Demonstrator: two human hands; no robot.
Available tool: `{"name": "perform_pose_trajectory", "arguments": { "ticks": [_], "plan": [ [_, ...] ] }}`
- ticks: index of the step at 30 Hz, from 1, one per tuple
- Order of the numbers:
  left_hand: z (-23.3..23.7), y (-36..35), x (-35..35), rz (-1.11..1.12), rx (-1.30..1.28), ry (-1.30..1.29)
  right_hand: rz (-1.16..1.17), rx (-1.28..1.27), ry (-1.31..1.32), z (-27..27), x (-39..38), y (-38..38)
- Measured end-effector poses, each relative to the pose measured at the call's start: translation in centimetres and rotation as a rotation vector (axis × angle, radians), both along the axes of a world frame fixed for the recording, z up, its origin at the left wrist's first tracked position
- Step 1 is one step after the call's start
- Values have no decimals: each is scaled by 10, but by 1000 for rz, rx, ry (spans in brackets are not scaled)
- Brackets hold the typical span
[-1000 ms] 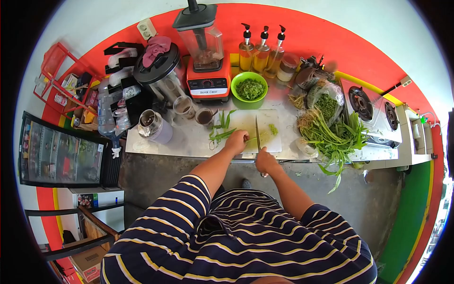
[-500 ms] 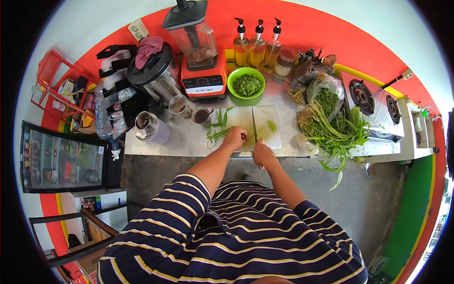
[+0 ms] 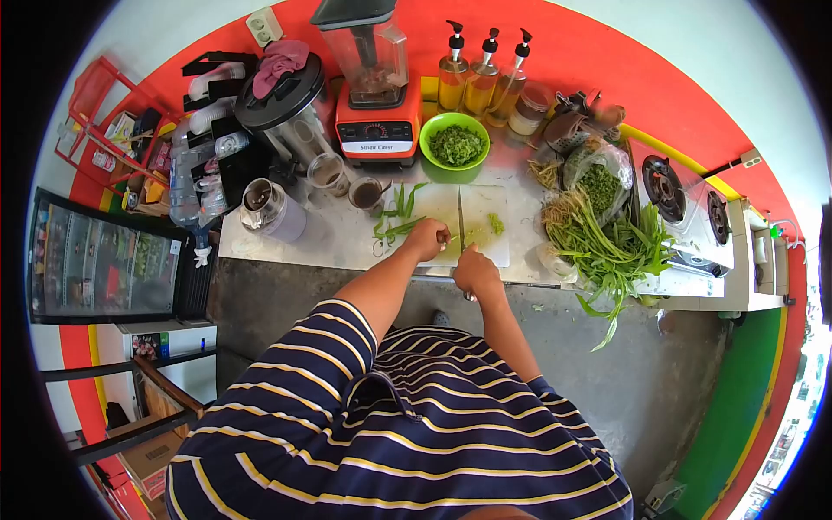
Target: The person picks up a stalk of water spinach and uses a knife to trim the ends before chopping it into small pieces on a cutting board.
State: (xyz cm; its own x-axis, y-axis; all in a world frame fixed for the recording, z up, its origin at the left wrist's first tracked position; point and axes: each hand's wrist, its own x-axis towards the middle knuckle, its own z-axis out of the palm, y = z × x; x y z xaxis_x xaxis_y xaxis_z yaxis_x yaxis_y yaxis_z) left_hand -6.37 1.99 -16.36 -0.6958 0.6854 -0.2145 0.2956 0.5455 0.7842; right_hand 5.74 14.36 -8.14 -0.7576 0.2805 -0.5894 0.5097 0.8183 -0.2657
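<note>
My right hand [image 3: 477,273] is closed round the handle of a knife [image 3: 461,222], whose blade points away from me over a white cutting board [image 3: 482,198]. Just left of the blade, my left hand [image 3: 426,240] has its fingers pressed together on green stalks [image 3: 400,227], which lie across the board's left edge. A small heap of chopped green pieces [image 3: 496,224] sits on the board right of the blade. Beyond the board, a bright green bowl [image 3: 424,143] holds chopped leaves [image 3: 457,146].
A large bunch of leafy greens [image 3: 607,243] overhangs the counter's front edge at the right, near a gas stove [image 3: 693,204]. Two cups [image 3: 366,194], a metal container [image 3: 276,211] and a blender [image 3: 376,121] stand left; pump bottles [image 3: 479,85] stand behind.
The camera view has shifted and tilted slightly. Both hands stay at the board, with the knife still in my right hand and its blade now turned slightly.
</note>
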Motion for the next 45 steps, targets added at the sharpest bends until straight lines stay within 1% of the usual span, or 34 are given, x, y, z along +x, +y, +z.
{"name": "perform_pose_trajectory", "arguments": {
  "ticks": [3,5,6,9,12,14,15,17,18,20,23,25,27,31,34,36,38,41,45],
  "plan": [
    [-3,0,5,10,18,-56,-45,28,27,-12,4,-12],
    [-6,-1,7,49,71,33,-48,25,53,-17,2,-11],
    [-5,-1,6,51,74,38,-51,18,83,-12,0,-11],
    [-1,-2,8,37,85,84,-22,-20,68,5,1,-6],
    [-2,0,10,40,87,31,-51,-7,58,0,7,-12],
    [-12,-1,10,101,115,42,-59,34,66,-14,6,-14],
    [-11,-2,11,95,112,47,-66,76,72,-10,5,-17],
    [-9,-3,14,107,144,116,-47,59,64,1,1,-9],
    [-7,-4,15,104,143,116,-21,46,52,8,2,-7],
    [-1,-3,13,92,105,26,-30,53,78,4,8,-11],
    [-10,-2,10,92,82,-21,-52,78,107,-6,10,-14],
    [-4,-2,10,89,81,-6,-61,98,111,0,7,-12],
    [-4,-4,14,93,73,6,11,141,53,4,1,-9],
    [-6,-4,10,87,109,-4,4,160,78,-5,3,-20],
    [-8,-3,12,91,110,8,50,179,74,-10,4,-20],
    [-8,-5,15,99,110,20,55,161,85,-10,-1,-16],
    [-6,-6,15,74,144,85,41,158,102,-8,1,-16],
    [-8,-5,15,89,137,72,11,151,112,-17,2,-19],
    [-11,-5,16,107,131,58,25,115,86,-8,-1,-13]
  ]
}}
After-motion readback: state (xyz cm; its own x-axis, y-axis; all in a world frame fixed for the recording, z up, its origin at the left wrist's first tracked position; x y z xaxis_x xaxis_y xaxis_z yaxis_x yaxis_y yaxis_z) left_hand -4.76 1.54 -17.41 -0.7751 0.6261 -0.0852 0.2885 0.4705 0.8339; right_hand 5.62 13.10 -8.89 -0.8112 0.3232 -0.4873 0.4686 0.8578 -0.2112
